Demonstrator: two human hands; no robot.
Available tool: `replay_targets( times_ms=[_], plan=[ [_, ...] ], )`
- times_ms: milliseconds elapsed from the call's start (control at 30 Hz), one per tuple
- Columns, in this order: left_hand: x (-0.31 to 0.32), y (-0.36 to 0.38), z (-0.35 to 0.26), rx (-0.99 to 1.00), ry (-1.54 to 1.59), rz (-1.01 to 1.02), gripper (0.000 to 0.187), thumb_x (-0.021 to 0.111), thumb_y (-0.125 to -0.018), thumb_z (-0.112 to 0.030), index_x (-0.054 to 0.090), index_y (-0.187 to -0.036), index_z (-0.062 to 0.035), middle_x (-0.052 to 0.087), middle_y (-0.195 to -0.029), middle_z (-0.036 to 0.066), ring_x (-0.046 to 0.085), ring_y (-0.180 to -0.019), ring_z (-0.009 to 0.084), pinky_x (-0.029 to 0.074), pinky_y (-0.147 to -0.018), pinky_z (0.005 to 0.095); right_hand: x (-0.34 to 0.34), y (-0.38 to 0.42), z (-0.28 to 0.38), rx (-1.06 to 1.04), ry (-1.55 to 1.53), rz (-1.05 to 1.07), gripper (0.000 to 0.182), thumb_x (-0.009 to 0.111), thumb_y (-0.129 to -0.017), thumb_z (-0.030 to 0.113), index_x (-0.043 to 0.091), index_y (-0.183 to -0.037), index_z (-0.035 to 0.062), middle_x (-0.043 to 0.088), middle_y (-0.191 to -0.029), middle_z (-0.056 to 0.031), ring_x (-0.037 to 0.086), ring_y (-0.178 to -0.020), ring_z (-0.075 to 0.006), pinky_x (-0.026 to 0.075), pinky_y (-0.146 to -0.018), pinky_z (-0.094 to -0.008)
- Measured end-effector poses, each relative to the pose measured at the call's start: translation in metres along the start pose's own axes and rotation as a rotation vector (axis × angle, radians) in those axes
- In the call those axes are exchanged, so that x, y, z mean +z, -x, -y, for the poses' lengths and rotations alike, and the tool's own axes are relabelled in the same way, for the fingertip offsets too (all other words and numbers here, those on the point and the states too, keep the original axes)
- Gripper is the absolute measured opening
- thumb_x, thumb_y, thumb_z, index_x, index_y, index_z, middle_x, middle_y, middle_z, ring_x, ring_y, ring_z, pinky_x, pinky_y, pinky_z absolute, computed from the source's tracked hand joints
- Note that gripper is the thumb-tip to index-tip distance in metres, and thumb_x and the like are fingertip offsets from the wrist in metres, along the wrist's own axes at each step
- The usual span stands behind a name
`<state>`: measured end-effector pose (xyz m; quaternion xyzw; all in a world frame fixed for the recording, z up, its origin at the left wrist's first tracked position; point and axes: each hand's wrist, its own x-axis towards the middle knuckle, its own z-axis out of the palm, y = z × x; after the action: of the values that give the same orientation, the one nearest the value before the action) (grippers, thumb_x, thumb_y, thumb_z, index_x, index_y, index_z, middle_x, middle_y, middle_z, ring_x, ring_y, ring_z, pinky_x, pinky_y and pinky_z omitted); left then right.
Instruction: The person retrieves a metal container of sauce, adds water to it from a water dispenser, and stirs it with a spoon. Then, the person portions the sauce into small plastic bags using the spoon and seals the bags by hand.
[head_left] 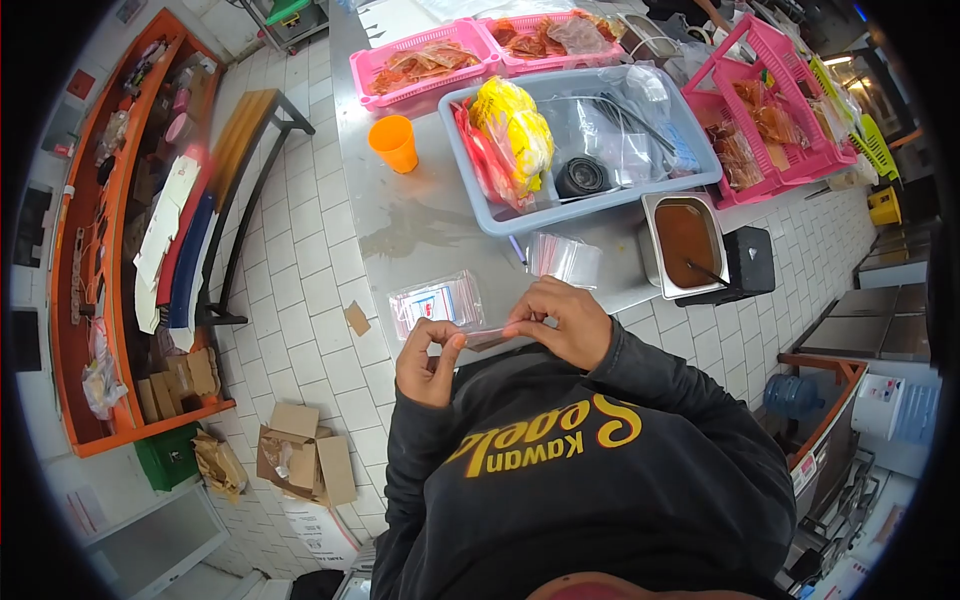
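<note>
Between my two hands, just past the table's front edge, a small clear plastic bag (pixel 484 335) is stretched out. My left hand (pixel 430 362) pinches its left end, and my right hand (pixel 562 322) pinches the right end. A stack of printed clear packets (pixel 436 302) lies on the metal table beyond my left hand. Beyond my right hand lies a pile of empty clear bags (pixel 566 260), with a purple pen (pixel 517 249) beside it.
On the metal table (pixel 400 235) are an orange cup (pixel 393 143), a grey-blue tub (pixel 600 205) of packaging and pink baskets (pixel 425 65) of red food packets. A steel container (pixel 686 243) of brown sauce stands at the right edge. An orange shelf (pixel 130 270) is at the left.
</note>
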<state>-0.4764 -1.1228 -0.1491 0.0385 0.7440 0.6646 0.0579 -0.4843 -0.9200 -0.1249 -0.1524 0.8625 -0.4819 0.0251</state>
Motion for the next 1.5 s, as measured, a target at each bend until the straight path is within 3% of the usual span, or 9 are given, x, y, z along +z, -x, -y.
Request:
replay_targets(
  times_ms=[167,233,333,533,900,1067,1100,1267,1500],
  plan=[
    [0.002,0.001,0.003,0.115,0.0,0.001,0.005,0.056,-0.081,-0.006,0.053,-0.082,-0.0021,0.047,-0.075,0.003,0.047,-0.064,0.0073,0.037,-0.05,0.017,-0.001,0.01,0.002,-0.049,-0.025,0.003,0.014,0.065,-0.07,0.017,0.056,-0.07,0.0058,0.052,-0.068,-0.0056,0.049,-0.068,-0.0239,0.039,-0.061,-0.032],
    [0.001,0.003,-0.002,0.2,-0.292,0.028,0.006,0.058,-0.077,-0.002,0.054,-0.082,-0.0015,0.05,-0.071,0.007,0.05,-0.059,0.0131,0.039,-0.05,0.0207,-0.004,0.013,0.006,-0.064,-0.008,0.019,0.014,0.065,-0.07,0.017,0.056,-0.071,0.0055,0.052,-0.069,-0.0059,0.048,-0.07,-0.0246,0.039,-0.062,-0.0322],
    [0.006,0.002,-0.006,0.322,-0.351,0.112,0.01,0.057,-0.071,0.003,0.055,-0.08,-0.0025,0.05,-0.068,0.004,0.043,-0.054,0.0085,0.031,-0.042,0.0202,-0.006,0.017,0.004,-0.099,0.034,0.029,0.013,0.064,-0.07,0.015,0.055,-0.073,0.0051,0.052,-0.072,-0.0068,0.048,-0.074,-0.0258,0.039,-0.064,-0.0326],
    [0.016,0.004,0.006,0.424,-0.328,0.182,0.012,0.059,-0.069,0.004,0.056,-0.08,-0.0025,0.051,-0.067,0.007,0.048,-0.051,0.0154,0.035,-0.045,0.0229,-0.004,0.032,-0.003,-0.097,0.041,0.022,0.008,0.061,-0.072,0.008,0.056,-0.077,0.0042,0.053,-0.077,-0.0074,0.049,-0.076,-0.025,0.041,-0.067,-0.0317],
    [0.036,0.012,0.027,0.366,-0.423,0.303,0.012,0.062,-0.07,-0.003,0.056,-0.079,-0.0055,0.049,-0.065,0.005,0.053,-0.05,0.0152,0.041,-0.045,0.0232,0.017,0.052,-0.027,-0.062,0.078,0.051,0.011,0.061,-0.07,0.007,0.055,-0.079,0.0035,0.054,-0.076,-0.0074,0.052,-0.075,-0.0236,0.044,-0.064,-0.0308],
    [0.051,-0.001,0.056,0.341,-0.365,0.282,0.009,0.06,-0.073,-0.006,0.056,-0.081,-0.0049,0.048,-0.064,0.006,0.051,-0.051,0.0165,0.04,-0.047,0.0243,0.008,0.043,-0.061,0.166,0.016,0.231,0.014,0.059,-0.076,0.017,0.056,-0.081,0.0042,0.057,-0.072,-0.0103,0.055,-0.068,-0.0263,0.044,-0.058,-0.0327],
    [0.056,-0.009,0.073,0.299,-0.366,0.252,0.008,0.059,-0.075,-0.007,0.056,-0.082,-0.0051,0.048,-0.064,0.006,0.051,-0.052,0.0176,0.04,-0.049,0.0253,0.006,0.04,-0.087,0.072,0.096,0.175,0.017,0.057,-0.078,0.021,0.057,-0.082,0.0048,0.057,-0.071,-0.0117,0.055,-0.067,-0.0262,0.043,-0.059,-0.033],
    [0.063,-0.041,0.106,0.177,-0.524,0.035,0.007,0.055,-0.079,-0.011,0.056,-0.085,-0.0076,0.048,-0.067,0.008,0.049,-0.054,0.0223,0.04,-0.053,0.0306,-0.018,0.008,-0.16,0.093,0.468,-0.219,0.035,0.065,-0.07,0.025,0.053,-0.096,0.0041,0.053,-0.099,-0.0124,0.048,-0.093,-0.0279,0.038,-0.081,-0.0358],
    [0.057,-0.037,0.097,0.061,-0.543,0.056,0.028,0.056,-0.078,-0.008,0.05,-0.104,-0.0017,0.049,-0.072,0.009,0.048,-0.055,0.0181,0.041,-0.051,0.0291,0.002,-0.005,-0.181,0.211,0.627,-0.101,0.052,0.07,-0.062,0.025,0.048,-0.106,0.0064,0.049,-0.105,-0.0139,0.042,-0.1,-0.032,0.035,-0.088,-0.0373]
  ],
)
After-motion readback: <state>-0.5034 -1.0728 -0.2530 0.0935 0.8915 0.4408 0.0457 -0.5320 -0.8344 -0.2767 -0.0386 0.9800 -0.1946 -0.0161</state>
